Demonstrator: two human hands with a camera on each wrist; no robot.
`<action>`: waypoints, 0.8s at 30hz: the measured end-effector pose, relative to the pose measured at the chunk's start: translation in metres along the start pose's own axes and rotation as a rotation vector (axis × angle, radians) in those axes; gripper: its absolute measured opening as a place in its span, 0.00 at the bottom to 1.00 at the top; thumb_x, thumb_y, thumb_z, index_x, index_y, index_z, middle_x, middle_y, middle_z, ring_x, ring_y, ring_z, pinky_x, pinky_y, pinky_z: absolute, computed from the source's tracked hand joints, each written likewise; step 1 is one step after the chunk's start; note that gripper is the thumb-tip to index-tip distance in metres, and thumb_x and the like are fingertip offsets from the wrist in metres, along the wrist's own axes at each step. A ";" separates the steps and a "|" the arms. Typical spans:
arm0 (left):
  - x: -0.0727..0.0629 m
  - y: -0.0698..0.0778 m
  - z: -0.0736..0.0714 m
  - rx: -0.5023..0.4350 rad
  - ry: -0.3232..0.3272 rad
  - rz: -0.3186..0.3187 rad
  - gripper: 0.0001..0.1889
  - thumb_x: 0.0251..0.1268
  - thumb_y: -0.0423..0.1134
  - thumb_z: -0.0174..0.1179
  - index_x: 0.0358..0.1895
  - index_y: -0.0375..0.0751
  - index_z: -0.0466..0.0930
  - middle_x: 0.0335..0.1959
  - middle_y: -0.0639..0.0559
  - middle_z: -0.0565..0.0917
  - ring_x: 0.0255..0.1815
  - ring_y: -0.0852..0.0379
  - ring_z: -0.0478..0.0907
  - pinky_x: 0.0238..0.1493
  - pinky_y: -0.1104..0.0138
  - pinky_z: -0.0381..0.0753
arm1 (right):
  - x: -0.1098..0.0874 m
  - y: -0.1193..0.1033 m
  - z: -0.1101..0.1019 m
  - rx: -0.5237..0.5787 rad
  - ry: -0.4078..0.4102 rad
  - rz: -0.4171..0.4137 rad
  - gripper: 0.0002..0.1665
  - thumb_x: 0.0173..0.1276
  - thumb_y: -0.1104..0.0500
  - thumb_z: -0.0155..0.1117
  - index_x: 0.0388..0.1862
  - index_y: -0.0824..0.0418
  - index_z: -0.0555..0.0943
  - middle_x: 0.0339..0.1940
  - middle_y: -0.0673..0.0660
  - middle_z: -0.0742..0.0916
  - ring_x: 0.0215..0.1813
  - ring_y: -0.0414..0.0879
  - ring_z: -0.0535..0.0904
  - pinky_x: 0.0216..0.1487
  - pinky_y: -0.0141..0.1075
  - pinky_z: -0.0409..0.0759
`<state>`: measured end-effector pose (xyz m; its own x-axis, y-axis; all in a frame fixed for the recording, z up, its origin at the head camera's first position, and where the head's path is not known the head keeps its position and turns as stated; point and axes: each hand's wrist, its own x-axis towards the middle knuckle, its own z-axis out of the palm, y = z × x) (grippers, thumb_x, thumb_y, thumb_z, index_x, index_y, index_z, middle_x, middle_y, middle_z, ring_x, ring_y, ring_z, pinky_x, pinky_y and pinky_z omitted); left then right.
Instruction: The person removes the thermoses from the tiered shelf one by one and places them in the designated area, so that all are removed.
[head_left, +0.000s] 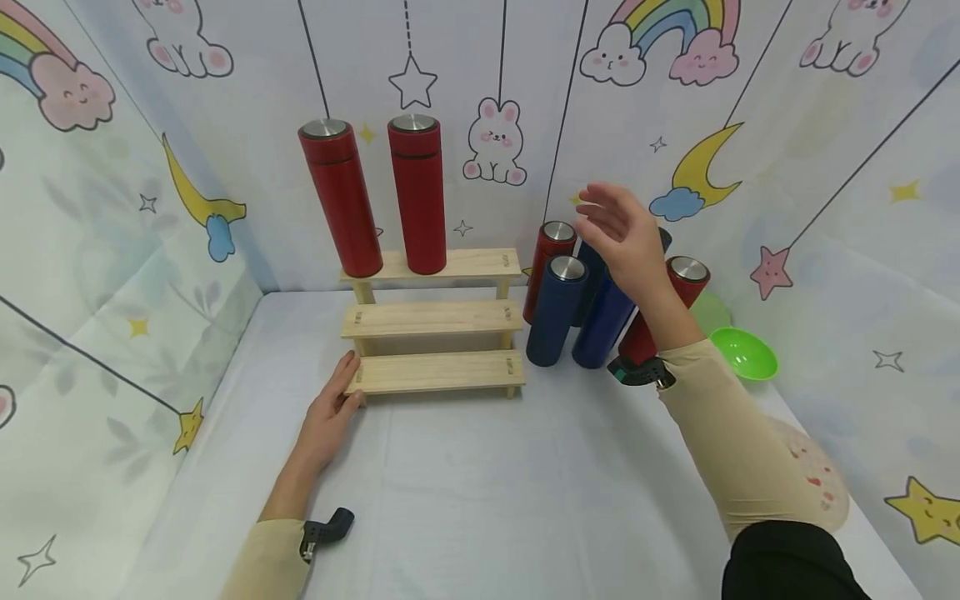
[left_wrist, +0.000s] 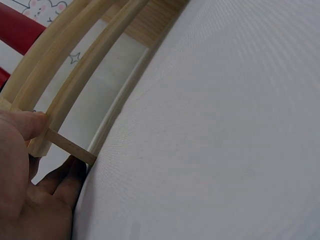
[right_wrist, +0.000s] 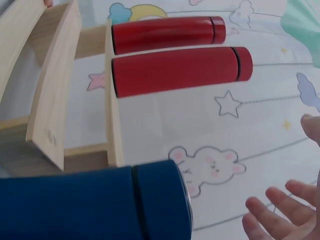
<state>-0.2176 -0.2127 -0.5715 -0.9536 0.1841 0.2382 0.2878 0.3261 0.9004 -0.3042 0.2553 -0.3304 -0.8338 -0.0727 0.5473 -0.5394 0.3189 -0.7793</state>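
Observation:
A three-step wooden rack (head_left: pixel 432 319) stands on the white table, with two red thermos bottles (head_left: pixel 341 200) upright on its top step. My left hand (head_left: pixel 330 417) grips the left end of the lowest step. In the left wrist view its thumb (left_wrist: pixel 32 124) lies against the step's edge, with other fingers by the side leg. Up over a group of bottles at the right, my right hand (head_left: pixel 618 237) is raised with loosely bent fingers and nothing in it. Beneath and around it stand several blue thermos bottles (head_left: pixel 557 312) and red thermos bottles (head_left: pixel 551 262), partly hidden by the hand and forearm.
A bright green bowl (head_left: pixel 746 354) sits beyond the right forearm, near the table's right edge. Cartoon-printed cloth (head_left: pixel 480 50) hangs close behind the rack and along both sides. The white tablecloth (head_left: pixel 450 483) stretches in front of the rack.

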 end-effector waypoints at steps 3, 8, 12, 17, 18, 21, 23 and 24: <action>0.000 0.001 0.000 0.002 0.003 0.000 0.31 0.87 0.33 0.54 0.87 0.42 0.59 0.90 0.44 0.51 0.89 0.44 0.46 0.72 0.85 0.55 | 0.006 -0.003 0.011 -0.021 -0.017 -0.004 0.31 0.79 0.58 0.70 0.78 0.61 0.75 0.72 0.61 0.83 0.73 0.54 0.79 0.76 0.43 0.74; 0.000 0.001 0.000 0.005 0.008 -0.006 0.32 0.87 0.34 0.55 0.87 0.42 0.59 0.90 0.44 0.51 0.89 0.45 0.46 0.72 0.85 0.55 | 0.017 -0.007 0.029 -0.019 -0.041 0.007 0.33 0.78 0.57 0.72 0.78 0.61 0.76 0.71 0.61 0.84 0.72 0.53 0.80 0.76 0.43 0.74; 0.000 0.000 0.000 0.006 0.005 -0.003 0.32 0.87 0.33 0.55 0.87 0.42 0.59 0.90 0.43 0.51 0.89 0.44 0.47 0.72 0.85 0.56 | 0.021 -0.007 0.043 -0.007 -0.073 0.008 0.34 0.77 0.57 0.73 0.78 0.61 0.75 0.71 0.59 0.84 0.72 0.52 0.80 0.76 0.43 0.75; 0.000 0.001 0.000 0.010 0.008 0.009 0.32 0.87 0.33 0.55 0.87 0.41 0.60 0.89 0.42 0.52 0.89 0.43 0.47 0.73 0.85 0.56 | 0.026 -0.008 0.060 0.010 -0.120 -0.012 0.35 0.76 0.58 0.74 0.79 0.62 0.75 0.70 0.60 0.84 0.71 0.51 0.81 0.76 0.45 0.75; 0.000 0.002 -0.001 0.009 0.008 0.010 0.32 0.87 0.33 0.55 0.87 0.41 0.60 0.89 0.42 0.52 0.89 0.43 0.47 0.72 0.85 0.56 | 0.028 -0.008 0.063 0.013 -0.127 -0.015 0.36 0.76 0.58 0.74 0.79 0.62 0.75 0.70 0.60 0.84 0.71 0.51 0.81 0.76 0.44 0.75; 0.000 0.002 -0.001 0.000 0.008 0.013 0.32 0.87 0.33 0.55 0.87 0.41 0.60 0.89 0.42 0.52 0.89 0.43 0.47 0.73 0.84 0.56 | 0.033 -0.010 0.075 0.026 -0.148 -0.014 0.37 0.75 0.57 0.75 0.80 0.61 0.74 0.70 0.60 0.84 0.72 0.51 0.80 0.76 0.43 0.75; 0.001 0.002 -0.001 -0.003 0.002 0.013 0.32 0.87 0.33 0.55 0.87 0.41 0.60 0.90 0.42 0.51 0.89 0.43 0.46 0.73 0.84 0.56 | 0.036 -0.011 0.083 0.031 -0.161 -0.006 0.38 0.75 0.56 0.76 0.80 0.61 0.74 0.71 0.59 0.84 0.72 0.50 0.80 0.75 0.42 0.75; 0.001 0.002 -0.001 -0.003 0.001 0.012 0.32 0.87 0.33 0.55 0.87 0.41 0.60 0.90 0.42 0.51 0.89 0.44 0.46 0.73 0.84 0.56 | 0.038 -0.011 0.087 0.035 -0.166 0.001 0.38 0.75 0.56 0.76 0.80 0.61 0.74 0.71 0.58 0.84 0.72 0.49 0.80 0.75 0.42 0.75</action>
<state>-0.2178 -0.2130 -0.5697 -0.9503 0.1872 0.2488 0.2986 0.3210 0.8988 -0.3399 0.1664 -0.3278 -0.8410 -0.2280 0.4907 -0.5396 0.2862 -0.7918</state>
